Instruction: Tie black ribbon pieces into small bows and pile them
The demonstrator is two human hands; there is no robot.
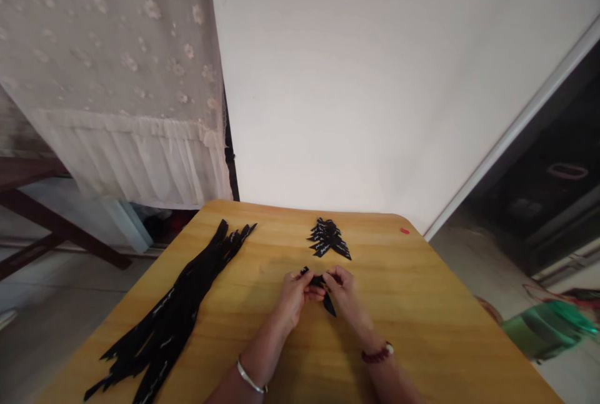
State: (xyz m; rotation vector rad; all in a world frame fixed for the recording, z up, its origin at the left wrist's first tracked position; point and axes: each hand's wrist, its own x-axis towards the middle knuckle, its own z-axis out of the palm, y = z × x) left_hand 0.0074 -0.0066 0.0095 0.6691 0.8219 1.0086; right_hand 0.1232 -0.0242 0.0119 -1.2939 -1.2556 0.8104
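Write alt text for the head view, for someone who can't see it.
A person's left hand and right hand hold a thin black ribbon-like strip over a yellowish wood-grain table. Long black strips with white lettering lie bunched at the left; a small pile of pointed black pieces with white lettering lies beyond the hands.

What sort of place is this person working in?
Probably a room in a home, though I can't be sure: a pale flower-patterned curtain hangs at the left, and a wooden table with black strips on it stands before a plain white wall.
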